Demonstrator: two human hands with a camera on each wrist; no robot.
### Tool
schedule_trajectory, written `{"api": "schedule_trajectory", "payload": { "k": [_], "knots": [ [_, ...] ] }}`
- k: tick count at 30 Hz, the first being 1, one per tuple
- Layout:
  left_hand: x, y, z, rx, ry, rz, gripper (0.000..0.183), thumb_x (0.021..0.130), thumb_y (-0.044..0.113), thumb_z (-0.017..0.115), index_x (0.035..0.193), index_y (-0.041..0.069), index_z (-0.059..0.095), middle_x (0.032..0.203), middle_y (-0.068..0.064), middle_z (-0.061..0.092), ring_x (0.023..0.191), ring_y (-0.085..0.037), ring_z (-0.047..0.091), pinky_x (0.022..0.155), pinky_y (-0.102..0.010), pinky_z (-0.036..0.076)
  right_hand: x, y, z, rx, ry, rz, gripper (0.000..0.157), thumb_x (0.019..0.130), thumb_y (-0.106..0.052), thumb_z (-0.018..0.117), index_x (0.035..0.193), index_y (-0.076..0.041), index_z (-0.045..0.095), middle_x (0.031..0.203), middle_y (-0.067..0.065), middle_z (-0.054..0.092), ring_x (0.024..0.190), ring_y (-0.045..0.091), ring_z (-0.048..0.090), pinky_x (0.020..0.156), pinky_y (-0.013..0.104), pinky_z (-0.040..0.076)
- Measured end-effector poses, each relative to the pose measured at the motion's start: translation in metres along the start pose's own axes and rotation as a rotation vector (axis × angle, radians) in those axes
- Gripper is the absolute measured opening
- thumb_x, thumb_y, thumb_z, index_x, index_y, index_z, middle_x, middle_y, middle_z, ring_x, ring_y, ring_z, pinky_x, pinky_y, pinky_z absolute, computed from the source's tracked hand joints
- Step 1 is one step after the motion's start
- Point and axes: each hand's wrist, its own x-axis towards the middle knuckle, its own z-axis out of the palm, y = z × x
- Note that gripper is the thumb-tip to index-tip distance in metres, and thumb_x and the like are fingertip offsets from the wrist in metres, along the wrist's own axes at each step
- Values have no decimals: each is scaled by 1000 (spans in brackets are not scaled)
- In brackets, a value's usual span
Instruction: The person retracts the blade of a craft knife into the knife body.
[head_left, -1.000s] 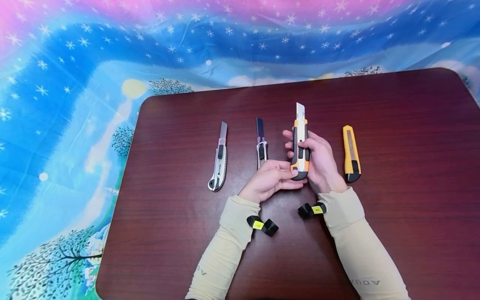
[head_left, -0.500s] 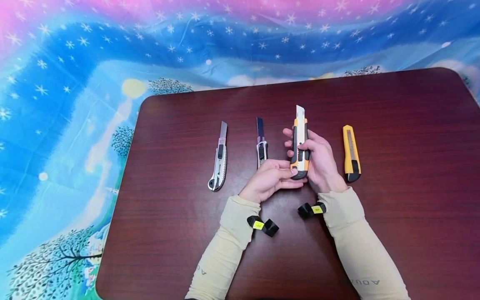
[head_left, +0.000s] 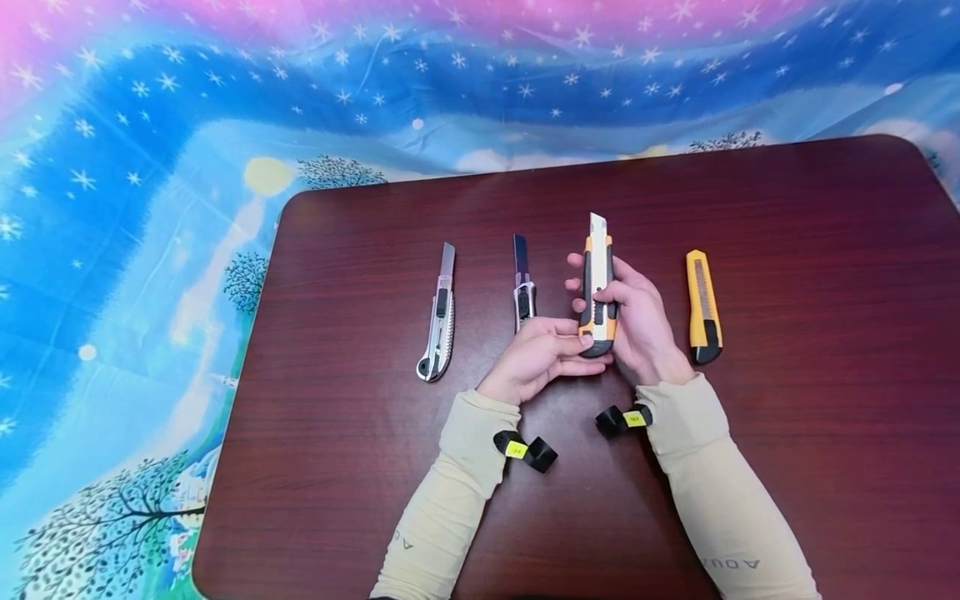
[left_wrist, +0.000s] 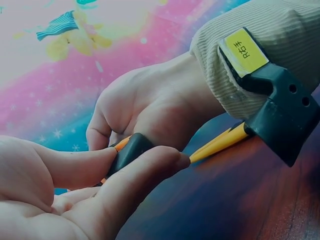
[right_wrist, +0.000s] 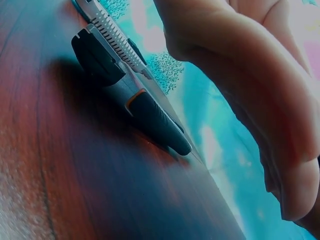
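An orange-and-black snap-off utility knife (head_left: pixel 598 267) points away from me in the head view, part of its blade out. My right hand (head_left: pixel 643 321) grips its handle from the right, thumb on the front by the slider and fingertips showing past the left side. At the lower end, my left hand (head_left: pixel 528 360) pinches the knife's black end cap (left_wrist: pixel 132 151) between thumb and fingers. Just left of the held knife lies a silver utility knife with a dark blade (head_left: pixel 521 262), its lower end hidden by the left hand.
A second silver utility knife (head_left: pixel 441 325) lies farther left with its blade out. To the right is a yellow utility knife (head_left: pixel 703 312). All rest on a dark red wooden table (head_left: pixel 337 467), before a snowflake-patterned cloth (head_left: pixel 450 92). Each wrist wears a black camera mount (head_left: pixel 525 450).
The blade of the orange-and-black knife shows shorter above its handle than a second ago, and the slider sits slightly lower. Both hands have shifted slightly left; the other knives stay put.
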Motion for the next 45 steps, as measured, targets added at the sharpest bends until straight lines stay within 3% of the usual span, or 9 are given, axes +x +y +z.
{"api": "schedule_trajectory", "payload": {
  "k": [15,21,31,37,45],
  "knots": [
    [-1,2,1,-22,10,7,37,96,-9,42,133,-16,46,135,-34,50,120,-50,49,99,-44,49,-1,-1,-1,5,-43,2,64,84,19,20,143,-4,34,118,10,56,80,21,56,73,24,52],
    [1,3,0,-37,5,26,37,96,-10,43,132,-17,46,136,-32,50,121,-49,49,99,-43,49,0,-2,-1,-12,-56,2,67,83,21,21,144,-6,34,123,9,51,84,20,56,75,24,52],
    [0,4,0,-17,12,38,36,95,-10,45,130,-17,49,134,-31,53,120,-48,52,97,-43,52,-1,-7,-6,-160,-111,43,74,86,19,25,152,-16,26,142,4,41,107,18,55,92,24,49],
    [4,-1,-6,-1,26,60,35,95,-10,46,129,-16,50,129,-31,57,112,-46,59,93,-42,54,-1,-6,-9,-170,-171,78,79,86,20,24,152,-22,24,140,3,42,110,19,53,91,27,49],
    [-4,8,-3,-8,29,40,34,96,-9,43,129,-18,49,132,-35,52,116,-52,51,95,-42,52,-1,-7,-9,-136,-278,127,83,87,19,21,153,-31,18,138,8,41,108,24,52,88,30,52]
  ]
}}
